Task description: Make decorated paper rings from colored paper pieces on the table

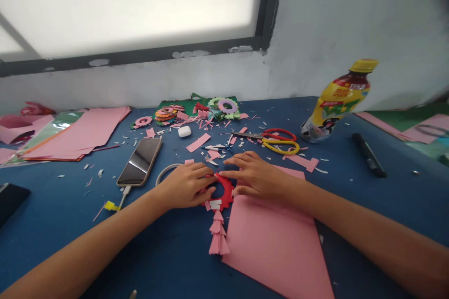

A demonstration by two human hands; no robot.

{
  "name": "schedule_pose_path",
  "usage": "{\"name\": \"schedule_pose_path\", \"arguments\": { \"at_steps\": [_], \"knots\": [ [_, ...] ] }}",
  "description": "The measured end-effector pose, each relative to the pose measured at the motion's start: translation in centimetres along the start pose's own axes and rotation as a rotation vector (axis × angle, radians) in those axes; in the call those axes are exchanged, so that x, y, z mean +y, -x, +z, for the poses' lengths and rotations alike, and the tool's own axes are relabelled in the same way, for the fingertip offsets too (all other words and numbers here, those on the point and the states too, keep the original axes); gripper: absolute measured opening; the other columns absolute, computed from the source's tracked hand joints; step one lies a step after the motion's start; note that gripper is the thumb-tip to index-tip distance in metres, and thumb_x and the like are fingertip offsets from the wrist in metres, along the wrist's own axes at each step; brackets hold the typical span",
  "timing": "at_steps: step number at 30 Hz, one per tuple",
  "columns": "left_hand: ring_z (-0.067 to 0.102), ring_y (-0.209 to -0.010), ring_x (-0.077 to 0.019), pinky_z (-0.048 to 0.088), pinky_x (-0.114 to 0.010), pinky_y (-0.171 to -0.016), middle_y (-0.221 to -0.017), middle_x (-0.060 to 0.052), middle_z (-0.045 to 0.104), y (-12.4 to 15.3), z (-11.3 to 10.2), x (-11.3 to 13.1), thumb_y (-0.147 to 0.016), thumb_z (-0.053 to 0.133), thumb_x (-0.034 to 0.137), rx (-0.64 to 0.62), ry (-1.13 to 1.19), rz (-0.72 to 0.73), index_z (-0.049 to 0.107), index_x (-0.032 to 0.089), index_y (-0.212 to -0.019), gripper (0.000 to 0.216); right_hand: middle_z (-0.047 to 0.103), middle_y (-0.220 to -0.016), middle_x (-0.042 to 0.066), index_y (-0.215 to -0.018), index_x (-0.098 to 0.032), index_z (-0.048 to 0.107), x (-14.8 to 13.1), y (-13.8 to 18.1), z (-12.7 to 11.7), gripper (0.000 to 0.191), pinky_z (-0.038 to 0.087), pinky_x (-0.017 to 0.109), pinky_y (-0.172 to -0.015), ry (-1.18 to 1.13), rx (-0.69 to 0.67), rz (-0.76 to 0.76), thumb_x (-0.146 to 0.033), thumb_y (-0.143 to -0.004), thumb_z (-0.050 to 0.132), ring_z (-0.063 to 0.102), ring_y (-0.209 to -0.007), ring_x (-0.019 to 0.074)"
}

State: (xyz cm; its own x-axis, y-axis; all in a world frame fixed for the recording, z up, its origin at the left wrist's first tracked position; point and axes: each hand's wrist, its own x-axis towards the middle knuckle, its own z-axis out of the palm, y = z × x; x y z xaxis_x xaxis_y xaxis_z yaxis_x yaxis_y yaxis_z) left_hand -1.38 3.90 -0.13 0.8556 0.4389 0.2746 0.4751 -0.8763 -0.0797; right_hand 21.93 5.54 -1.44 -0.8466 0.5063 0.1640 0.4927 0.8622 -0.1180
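A red paper ring [228, 191] with a notched outer edge lies on the blue table between my hands. From its lower edge hangs a pink layered paper strip [218, 233], and small white pieces [215, 204] sit where the two meet. My left hand [187, 184] has thumb and fingers closed over the ring's left rim, hiding part of it. On the other side, my right hand [254, 175] is palm down with fingers spread, its fingertips touching the ring's top and right edge. Beneath that hand and wrist lies a large pink paper sheet [273, 238].
Scissors [280, 140] with red and yellow handles lie among paper scraps. A yellow-labelled bottle [336, 103] and a black marker [368, 154] are at right. At left are a phone [140, 162] on a cable, a white earbud case [184, 131] and pink sheets [84, 133]. Notched paper rings [228, 106] lie behind.
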Motion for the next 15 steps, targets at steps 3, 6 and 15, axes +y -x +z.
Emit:
{"name": "schedule_pose_path", "arguments": {
  "at_steps": [3, 6, 15],
  "knots": [
    [0.061, -0.079, -0.0182, 0.050, -0.031, -0.068, -0.088, -0.008, 0.067, -0.01, -0.02, -0.02, -0.087, 0.041, 0.025, 0.019, 0.016, -0.004, 0.065, 0.016, -0.095, 0.027, 0.049, -0.125, 0.011, -0.125, -0.027, 0.049, 0.03, 0.02, 0.01, 0.050, 0.028, 0.046, -0.091, 0.031, 0.000, -0.009, -0.055, -0.088, 0.029, 0.041, -0.113, 0.0277],
    [0.062, -0.080, -0.0182, 0.051, -0.031, -0.069, -0.090, -0.008, 0.068, -0.01, 0.04, 0.00, -0.086, 0.042, 0.025, 0.028, 0.041, -0.012, 0.065, 0.015, -0.095, 0.027, 0.048, -0.126, 0.011, -0.126, -0.027, 0.048, 0.00, 0.10, 0.09, 0.050, 0.027, 0.045, -0.092, 0.061, 0.012, -0.015, -0.054, -0.089, 0.029, 0.041, -0.114, 0.0272],
    [0.062, -0.085, -0.0186, 0.051, -0.030, -0.074, -0.095, -0.009, 0.068, -0.13, 0.28, 0.23, -0.084, 0.044, 0.024, 0.027, 0.084, -0.015, 0.063, 0.013, -0.099, 0.026, 0.047, -0.129, 0.011, -0.127, -0.025, 0.047, -0.10, 0.08, 0.35, 0.051, 0.026, 0.046, -0.093, 0.109, 0.029, -0.031, -0.054, -0.089, 0.028, 0.040, -0.115, 0.0267]
  ]
}}
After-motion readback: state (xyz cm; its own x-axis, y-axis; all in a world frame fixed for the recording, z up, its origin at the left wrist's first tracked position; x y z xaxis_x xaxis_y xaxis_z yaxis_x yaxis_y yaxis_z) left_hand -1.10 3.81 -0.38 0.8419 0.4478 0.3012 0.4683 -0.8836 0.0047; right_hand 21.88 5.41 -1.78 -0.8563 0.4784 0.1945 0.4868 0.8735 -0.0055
